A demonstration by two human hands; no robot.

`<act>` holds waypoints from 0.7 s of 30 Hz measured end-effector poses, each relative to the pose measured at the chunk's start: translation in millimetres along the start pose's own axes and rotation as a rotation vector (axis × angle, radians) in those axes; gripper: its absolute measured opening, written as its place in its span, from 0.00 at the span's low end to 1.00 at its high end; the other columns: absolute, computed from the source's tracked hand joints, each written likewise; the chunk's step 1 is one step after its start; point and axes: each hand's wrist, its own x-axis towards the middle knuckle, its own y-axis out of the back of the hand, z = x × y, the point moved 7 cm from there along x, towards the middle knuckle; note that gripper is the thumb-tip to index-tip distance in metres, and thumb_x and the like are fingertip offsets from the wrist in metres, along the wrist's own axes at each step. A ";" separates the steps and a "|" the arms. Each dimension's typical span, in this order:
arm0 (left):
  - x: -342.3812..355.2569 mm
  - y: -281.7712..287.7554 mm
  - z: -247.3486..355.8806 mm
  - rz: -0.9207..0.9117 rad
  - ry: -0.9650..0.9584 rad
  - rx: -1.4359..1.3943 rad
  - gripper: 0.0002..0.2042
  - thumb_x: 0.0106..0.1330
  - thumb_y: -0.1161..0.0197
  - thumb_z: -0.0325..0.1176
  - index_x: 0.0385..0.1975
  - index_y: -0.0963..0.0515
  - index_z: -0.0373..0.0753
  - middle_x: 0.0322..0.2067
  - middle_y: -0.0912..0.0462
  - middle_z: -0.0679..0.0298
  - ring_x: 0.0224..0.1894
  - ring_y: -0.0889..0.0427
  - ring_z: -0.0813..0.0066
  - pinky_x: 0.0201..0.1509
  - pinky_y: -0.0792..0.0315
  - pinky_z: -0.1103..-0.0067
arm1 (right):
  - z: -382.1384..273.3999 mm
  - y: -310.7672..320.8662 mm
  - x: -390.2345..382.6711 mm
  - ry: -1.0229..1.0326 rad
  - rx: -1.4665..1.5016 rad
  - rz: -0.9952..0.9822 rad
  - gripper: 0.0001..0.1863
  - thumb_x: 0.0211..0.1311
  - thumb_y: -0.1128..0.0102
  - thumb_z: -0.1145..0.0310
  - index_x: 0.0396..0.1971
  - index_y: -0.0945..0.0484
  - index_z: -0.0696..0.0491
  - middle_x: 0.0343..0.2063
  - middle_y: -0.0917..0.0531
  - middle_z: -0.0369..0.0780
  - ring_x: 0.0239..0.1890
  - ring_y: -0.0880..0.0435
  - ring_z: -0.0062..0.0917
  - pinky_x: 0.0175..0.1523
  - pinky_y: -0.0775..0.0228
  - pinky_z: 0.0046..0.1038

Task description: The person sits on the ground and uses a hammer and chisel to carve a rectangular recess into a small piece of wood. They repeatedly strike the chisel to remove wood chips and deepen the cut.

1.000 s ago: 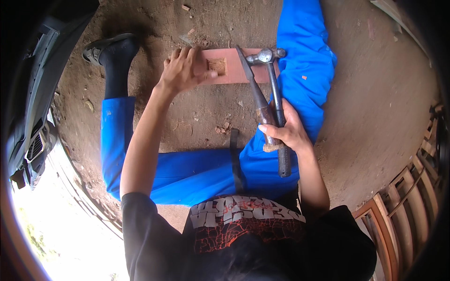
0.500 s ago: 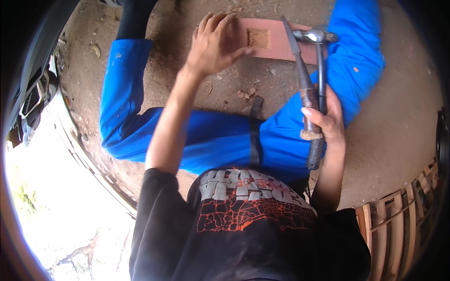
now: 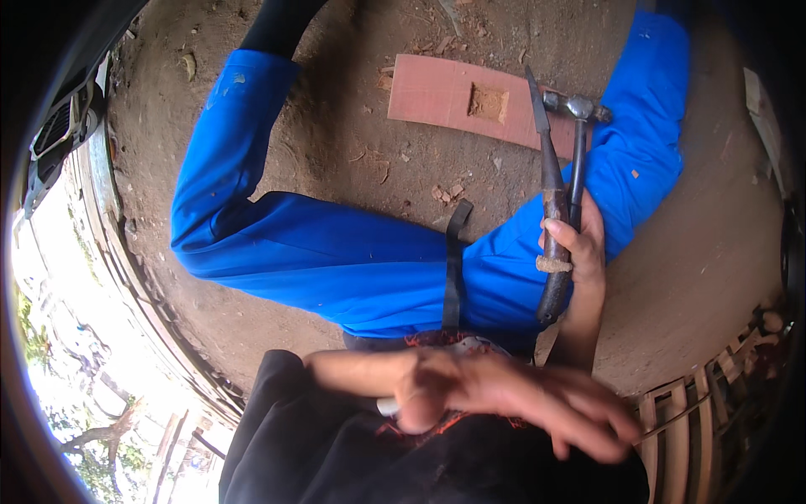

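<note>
My right hand (image 3: 585, 244) is closed around two tools held side by side. One is a chisel (image 3: 549, 168) with a narrow blade, a dark handle and a frayed band near its butt. The other is a hammer (image 3: 578, 107) with a metal head and a dark handle. Both point away from me over my right thigh. A reddish wooden board (image 3: 428, 91) with a square recess cut in it lies on the ground beyond, its right end partly behind the tools. My left hand (image 3: 512, 386) crosses in front of my shirt, blurred, fingers stretched out, holding nothing visible.
My blue-trousered legs (image 3: 311, 244) frame the dirt ground, where wood chips (image 3: 449, 193) lie. A slatted wooden structure (image 3: 688, 428) stands at lower right. A pale plank (image 3: 762, 126) lies at far right. Dark machine-like parts (image 3: 63, 126) are at far left.
My left hand has left the board's left end and swung back across my chest. The right hand still holds both tools, nearly in place. The view has shifted slightly.
</note>
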 end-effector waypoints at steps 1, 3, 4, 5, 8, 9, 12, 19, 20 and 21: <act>8.6 -19.0 2.3 -0.049 -0.179 -0.161 0.52 0.55 0.51 0.75 0.61 0.33 0.25 0.61 0.35 0.38 0.62 0.31 0.48 0.61 0.33 0.62 | 2.2 -2.1 0.2 -0.016 0.003 -0.003 0.25 0.48 0.28 0.64 0.43 0.30 0.55 0.29 0.25 0.34 0.27 0.25 0.16 0.32 0.31 0.19; 15.0 -45.7 5.1 -0.068 -0.457 -0.440 0.61 0.49 0.53 0.83 0.65 0.38 0.23 0.64 0.40 0.37 0.61 0.33 0.47 0.58 0.31 0.62 | 2.2 0.3 -2.3 -0.023 -0.006 0.022 0.25 0.47 0.28 0.64 0.43 0.30 0.55 0.27 0.24 0.36 0.24 0.23 0.18 0.29 0.28 0.21; 7.9 -56.9 3.2 -0.031 -0.484 -0.501 0.59 0.50 0.49 0.81 0.63 0.35 0.23 0.63 0.38 0.39 0.59 0.29 0.48 0.56 0.29 0.63 | 1.6 -1.1 -2.3 -0.035 -0.005 0.023 0.25 0.48 0.29 0.64 0.43 0.30 0.55 0.27 0.24 0.36 0.23 0.23 0.18 0.28 0.27 0.22; -0.3 -69.1 0.2 0.006 -0.509 -0.573 0.57 0.51 0.45 0.80 0.62 0.32 0.23 0.62 0.37 0.40 0.57 0.25 0.49 0.54 0.26 0.63 | 0.3 -2.3 -5.6 -0.045 -0.007 0.021 0.25 0.48 0.29 0.63 0.44 0.30 0.55 0.27 0.24 0.36 0.23 0.23 0.19 0.27 0.27 0.22; -6.2 -63.6 9.4 -0.318 -0.693 -0.474 0.62 0.48 0.49 0.83 0.65 0.36 0.23 0.68 0.56 0.30 0.66 0.37 0.40 0.66 0.37 0.55 | 2.5 8.8 -10.7 -0.048 -0.023 0.061 0.27 0.50 0.30 0.62 0.47 0.32 0.55 0.27 0.25 0.37 0.21 0.22 0.21 0.24 0.26 0.24; -14.3 -68.6 29.1 -0.333 -0.749 -0.407 0.62 0.49 0.50 0.84 0.65 0.36 0.23 0.68 0.61 0.25 0.69 0.40 0.37 0.69 0.41 0.53 | 8.4 -14.4 1.4 -0.067 -0.002 -0.045 0.28 0.50 0.30 0.62 0.48 0.32 0.55 0.27 0.25 0.38 0.21 0.22 0.22 0.24 0.26 0.24; -25.2 -76.3 69.1 -0.476 -0.724 -0.291 0.61 0.48 0.51 0.84 0.64 0.34 0.25 0.68 0.64 0.24 0.69 0.41 0.37 0.71 0.44 0.52 | 9.9 -5.0 -3.7 -0.018 0.040 -0.035 0.29 0.51 0.31 0.60 0.49 0.33 0.56 0.27 0.26 0.39 0.19 0.24 0.23 0.23 0.27 0.24; -86.9 -118.9 99.6 -0.733 -0.984 -0.142 0.60 0.41 0.46 0.84 0.62 0.28 0.32 0.70 0.66 0.30 0.72 0.47 0.39 0.75 0.54 0.51 | 14.7 5.0 -1.4 0.020 0.079 -0.026 0.25 0.56 0.35 0.61 0.50 0.31 0.56 0.28 0.26 0.38 0.23 0.25 0.22 0.25 0.27 0.25; -94.5 -122.3 96.6 -0.693 -1.074 -0.170 0.57 0.43 0.44 0.82 0.62 0.27 0.33 0.70 0.63 0.32 0.71 0.46 0.40 0.75 0.53 0.52 | 19.3 9.5 1.8 0.007 0.089 -0.027 0.24 0.57 0.35 0.61 0.50 0.31 0.55 0.28 0.26 0.38 0.24 0.25 0.22 0.26 0.27 0.26; -100.0 -125.5 93.7 -0.645 -1.160 -0.208 0.54 0.45 0.43 0.79 0.62 0.27 0.34 0.70 0.61 0.33 0.71 0.45 0.41 0.75 0.52 0.53 | 20.1 14.0 0.7 0.000 0.065 0.020 0.24 0.57 0.36 0.61 0.50 0.31 0.55 0.28 0.26 0.38 0.24 0.25 0.22 0.27 0.27 0.26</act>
